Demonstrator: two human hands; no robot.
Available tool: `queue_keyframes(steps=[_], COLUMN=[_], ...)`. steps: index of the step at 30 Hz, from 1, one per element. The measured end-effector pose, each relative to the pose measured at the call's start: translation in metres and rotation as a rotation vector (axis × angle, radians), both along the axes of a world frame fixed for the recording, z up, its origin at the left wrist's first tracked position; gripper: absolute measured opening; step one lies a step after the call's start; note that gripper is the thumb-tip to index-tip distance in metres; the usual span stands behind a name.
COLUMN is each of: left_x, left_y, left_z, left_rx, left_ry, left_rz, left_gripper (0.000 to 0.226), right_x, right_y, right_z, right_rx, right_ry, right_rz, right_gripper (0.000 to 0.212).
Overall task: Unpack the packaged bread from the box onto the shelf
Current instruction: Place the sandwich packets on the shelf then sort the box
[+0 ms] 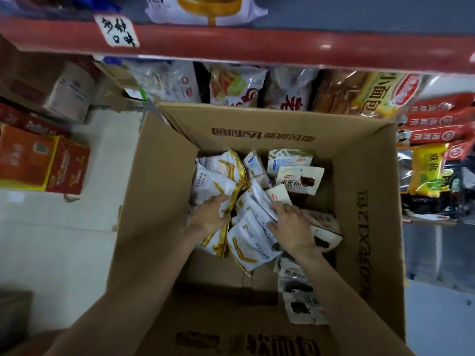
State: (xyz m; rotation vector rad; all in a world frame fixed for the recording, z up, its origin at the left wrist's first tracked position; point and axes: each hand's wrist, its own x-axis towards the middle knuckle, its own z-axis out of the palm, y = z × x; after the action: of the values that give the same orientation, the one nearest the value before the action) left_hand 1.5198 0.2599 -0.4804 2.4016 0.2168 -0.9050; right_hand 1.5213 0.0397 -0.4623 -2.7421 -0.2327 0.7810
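A big open cardboard box (365,176) stands on the floor below the shelf with the red front edge (257,47). Inside lie several packaged breads: white-and-gold packs (246,242) in the middle and left, cream packs with a dark print (299,177) at the back right and along the right side. My left hand (209,214) grips the edge of a white-and-gold pack (210,183) at the left. My right hand (291,226) presses on the white-and-gold packs in the middle, fingers closed around their edges.
The lower shelf behind the box holds several bread and snack bags (236,86), with red and yellow packs (437,124) to the right. Red and orange cartons (41,163) and brown boxes (69,93) stand on the pale floor at the left.
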Motion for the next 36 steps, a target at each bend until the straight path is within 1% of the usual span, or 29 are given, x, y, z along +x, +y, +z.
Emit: queue_keyframes(steps=[3,5,6,8,11,12,13,14,15,16,18,20,21,23,25,27,30,33,36], left_x=[-0.012,-0.022,-0.026,-0.032,-0.034,-0.034,-0.034,-0.035,-0.036,-0.038,-0.042,-0.048,-0.052,-0.058,-0.059,-0.055,-0.042,-0.03,-0.025], left_y=[-0.009,-0.019,-0.024,-0.032,-0.039,-0.039,-0.04,-0.04,-0.039,-0.037,-0.03,-0.019,-0.013,-0.002,0.003,0.004,0.001,-0.002,-0.002], left_z=[-0.024,-0.033,-0.036,-0.04,-0.042,-0.042,-0.043,-0.042,-0.042,-0.04,-0.034,-0.026,-0.019,-0.001,0.025,0.057,0.101,0.132,0.159], left_rx=[-0.084,-0.108,-0.129,-0.156,-0.151,-0.142,-0.129,-0.128,-0.135,-0.158,-0.19,-0.236,-0.261,-0.301,-0.303,-0.295,-0.277,-0.189,-0.112], left_ry=[0.023,0.069,0.086,0.063,0.007,0.003,0.002,-0.021,-0.05,-0.079,-0.093,-0.077,-0.062,-0.071,-0.151,-0.258,-0.406,-0.495,-0.561], left_rz=[-0.063,-0.102,-0.091,-0.041,0.011,-0.003,-0.04,-0.085,-0.121,-0.147,-0.184,-0.216,-0.216,-0.17,-0.09,0.023,0.14,0.207,0.28], left_gripper=[0.063,0.062,0.059,0.054,0.052,0.05,0.047,0.038,0.024,0.013,0.021,0.02,0.019,0.025,0.029,0.024,0.014,0.017,0.02], right_x=[0.001,0.005,0.007,0.011,0.013,0.014,0.016,0.017,0.018,0.018,0.016,0.009,0.005,-0.003,-0.007,-0.008,-0.007,-0.005,-0.003], right_y=[0.006,0.008,0.009,0.008,0.005,0.004,0.003,0.003,0.004,0.005,0.005,0.003,0.002,-0.004,-0.013,-0.024,-0.042,-0.056,-0.07], right_z=[-0.018,-0.021,-0.023,-0.026,-0.028,-0.028,-0.027,-0.026,-0.026,-0.026,-0.024,-0.017,-0.01,0.01,0.034,0.062,0.107,0.152,0.19], right_rx=[0.076,0.056,0.033,0.014,0.095,0.12,0.132,0.129,0.119,0.109,0.1,0.11,0.13,0.173,0.219,0.25,0.361,0.467,0.571], right_ry=[-0.102,-0.144,-0.15,-0.145,-0.104,-0.092,-0.08,-0.072,-0.07,-0.076,-0.123,-0.188,-0.231,-0.335,-0.408,-0.422,-0.476,-0.502,-0.458], right_rz=[-0.074,-0.084,-0.079,-0.064,-0.122,-0.153,-0.176,-0.192,-0.204,-0.212,-0.224,-0.243,-0.255,-0.293,-0.356,-0.41,-0.5,-0.611,-0.658], right_gripper=[0.034,0.033,0.033,0.032,0.027,0.025,0.024,0.023,0.022,0.019,0.014,0.013,0.011,0.009,0.015,0.02,0.019,0.018,0.015])
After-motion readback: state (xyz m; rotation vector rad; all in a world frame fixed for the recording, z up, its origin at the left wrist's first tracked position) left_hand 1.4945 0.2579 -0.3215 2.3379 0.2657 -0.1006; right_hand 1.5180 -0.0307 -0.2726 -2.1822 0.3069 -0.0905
